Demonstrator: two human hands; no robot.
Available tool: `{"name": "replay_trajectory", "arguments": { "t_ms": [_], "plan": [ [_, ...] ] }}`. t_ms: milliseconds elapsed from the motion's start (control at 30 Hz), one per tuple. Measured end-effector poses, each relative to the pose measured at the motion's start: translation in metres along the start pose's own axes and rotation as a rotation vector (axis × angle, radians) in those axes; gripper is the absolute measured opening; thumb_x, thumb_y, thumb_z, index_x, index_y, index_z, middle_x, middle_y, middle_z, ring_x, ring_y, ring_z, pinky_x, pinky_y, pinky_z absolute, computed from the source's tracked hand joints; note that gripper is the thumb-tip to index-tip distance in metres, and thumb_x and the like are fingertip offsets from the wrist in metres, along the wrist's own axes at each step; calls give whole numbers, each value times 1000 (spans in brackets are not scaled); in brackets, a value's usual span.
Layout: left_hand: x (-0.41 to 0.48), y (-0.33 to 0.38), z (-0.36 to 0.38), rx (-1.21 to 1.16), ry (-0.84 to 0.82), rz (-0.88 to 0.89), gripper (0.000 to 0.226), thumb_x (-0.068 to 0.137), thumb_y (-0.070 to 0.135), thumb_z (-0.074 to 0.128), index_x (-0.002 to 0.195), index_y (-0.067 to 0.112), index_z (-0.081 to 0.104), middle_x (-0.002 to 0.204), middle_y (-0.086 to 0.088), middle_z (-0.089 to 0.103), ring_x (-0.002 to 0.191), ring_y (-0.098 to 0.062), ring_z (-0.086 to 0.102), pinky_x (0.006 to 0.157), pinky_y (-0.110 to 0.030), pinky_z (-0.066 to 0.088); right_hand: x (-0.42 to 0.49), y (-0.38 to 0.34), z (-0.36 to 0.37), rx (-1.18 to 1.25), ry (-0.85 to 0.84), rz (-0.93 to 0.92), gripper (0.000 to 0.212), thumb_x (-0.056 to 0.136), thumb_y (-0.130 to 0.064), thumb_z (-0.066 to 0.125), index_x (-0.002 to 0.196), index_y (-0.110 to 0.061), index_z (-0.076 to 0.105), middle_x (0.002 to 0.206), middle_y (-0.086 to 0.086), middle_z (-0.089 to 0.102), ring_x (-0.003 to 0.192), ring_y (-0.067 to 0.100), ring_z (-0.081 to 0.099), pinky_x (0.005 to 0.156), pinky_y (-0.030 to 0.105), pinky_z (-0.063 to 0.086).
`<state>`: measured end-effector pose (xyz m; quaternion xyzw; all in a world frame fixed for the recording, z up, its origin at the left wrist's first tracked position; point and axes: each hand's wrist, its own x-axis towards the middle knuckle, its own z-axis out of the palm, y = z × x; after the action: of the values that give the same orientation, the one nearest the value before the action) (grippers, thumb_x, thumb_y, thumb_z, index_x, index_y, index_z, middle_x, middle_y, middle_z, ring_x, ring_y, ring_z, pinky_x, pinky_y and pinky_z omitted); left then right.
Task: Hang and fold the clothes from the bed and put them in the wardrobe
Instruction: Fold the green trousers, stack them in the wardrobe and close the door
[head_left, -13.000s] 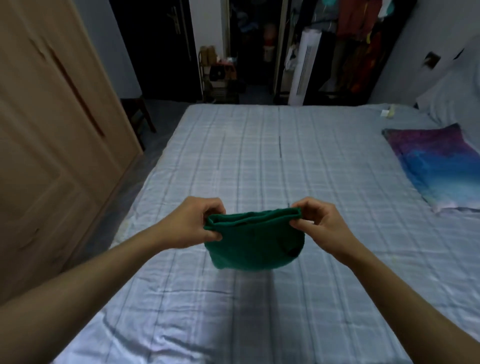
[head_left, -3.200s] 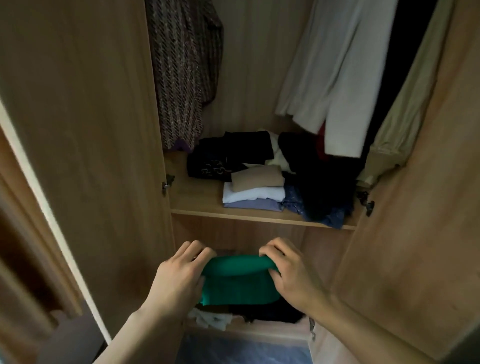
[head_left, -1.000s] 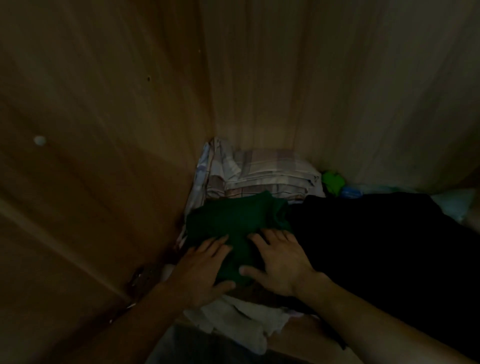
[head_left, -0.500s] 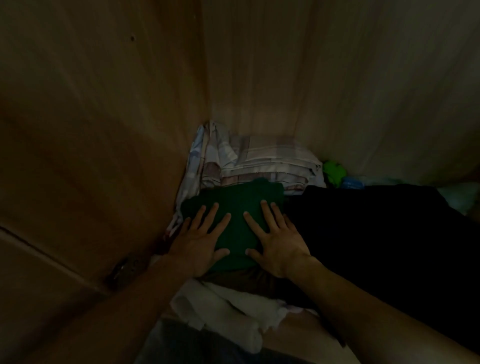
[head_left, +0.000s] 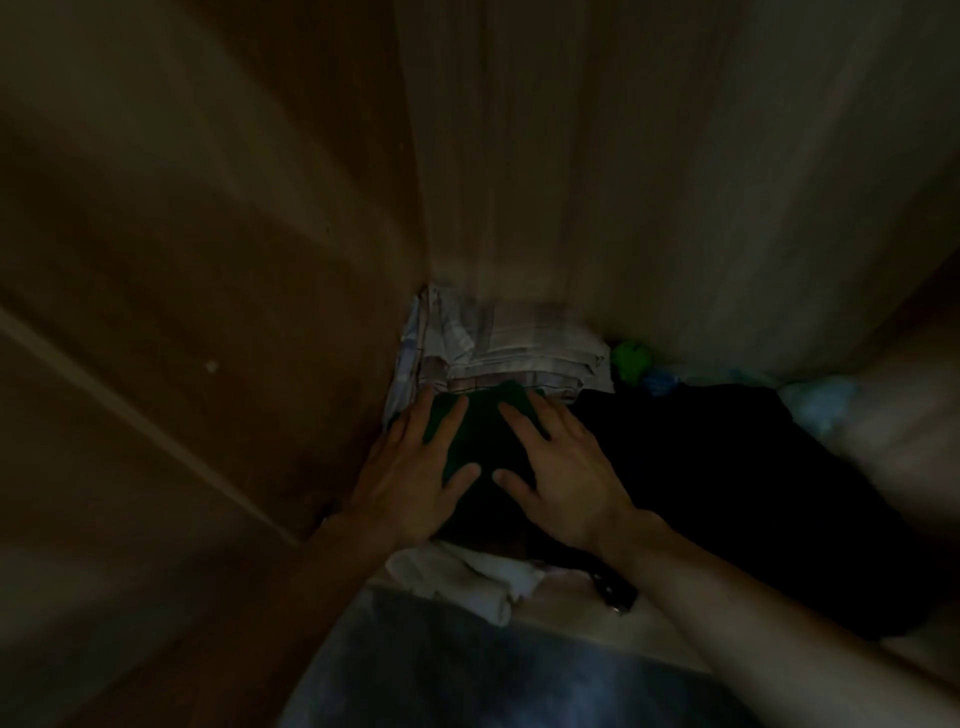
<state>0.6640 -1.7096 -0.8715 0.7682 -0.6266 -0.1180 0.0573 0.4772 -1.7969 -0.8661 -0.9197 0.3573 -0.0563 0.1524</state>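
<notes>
The folded green garment lies in the dark lower compartment of the wardrobe, on top of other clothes near the left wall. My left hand rests flat on its left side with fingers spread. Flat on its right side lies my right hand, fingers straight and pointing toward the back. Both palms cover much of the green cloth. Neither hand grips anything.
A folded light checked stack sits behind the green garment against the back panel. A large black garment fills the right side. White cloth hangs at the front edge. The wooden side wall stands close on the left.
Both hands have slid a little forward over the green garment, pushing it deeper toward the checked stack. The view has shifted slightly and darkened.
</notes>
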Motion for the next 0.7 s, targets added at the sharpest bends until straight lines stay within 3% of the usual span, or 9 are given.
{"name": "replay_trajectory", "arguments": {
  "t_ms": [100,200,367,467,600,700],
  "plan": [
    [-31,26,-62,-40,40,27,87,78,77,6,154,40,-12,161,5,-28,150,-22,-3,120,-44,16,-20,-30,-67,51,13,-6,76,96,-54,46,156,-28,6,163,9,7,150,29,7,120,46,20],
    [-66,49,-125,-55,58,30,84,79,77,6,154,42,-10,162,6,-24,150,-21,0,117,-45,20,-42,-63,-137,78,17,9,77,96,-53,47,156,-33,3,164,8,3,150,28,5,119,45,21],
    [-135,84,-233,-152,146,-9,76,86,77,16,154,46,2,166,5,-5,150,-25,14,118,-47,27,-88,-125,-260,17,-36,45,75,97,-56,41,154,-38,-4,164,3,-5,151,25,-1,121,44,17],
    [-188,109,-308,-93,261,5,71,91,71,25,154,38,20,164,-2,17,144,-28,33,111,-47,40,-124,-166,-328,2,-54,58,75,96,-59,40,153,-40,-5,165,2,-3,151,26,2,119,47,22],
    [-261,142,-410,-164,137,-23,82,88,77,3,157,34,14,165,-3,16,149,-29,23,120,-46,26,-177,-227,-420,10,-50,49,73,95,-61,40,154,-38,4,164,4,6,149,29,12,115,48,29],
    [-314,160,-466,-165,85,17,80,88,78,-2,156,38,7,162,-6,25,147,-32,26,115,-51,29,-218,-275,-479,27,-38,45,71,95,-60,42,154,-35,10,163,5,10,147,30,17,113,48,33]
  ]
}}
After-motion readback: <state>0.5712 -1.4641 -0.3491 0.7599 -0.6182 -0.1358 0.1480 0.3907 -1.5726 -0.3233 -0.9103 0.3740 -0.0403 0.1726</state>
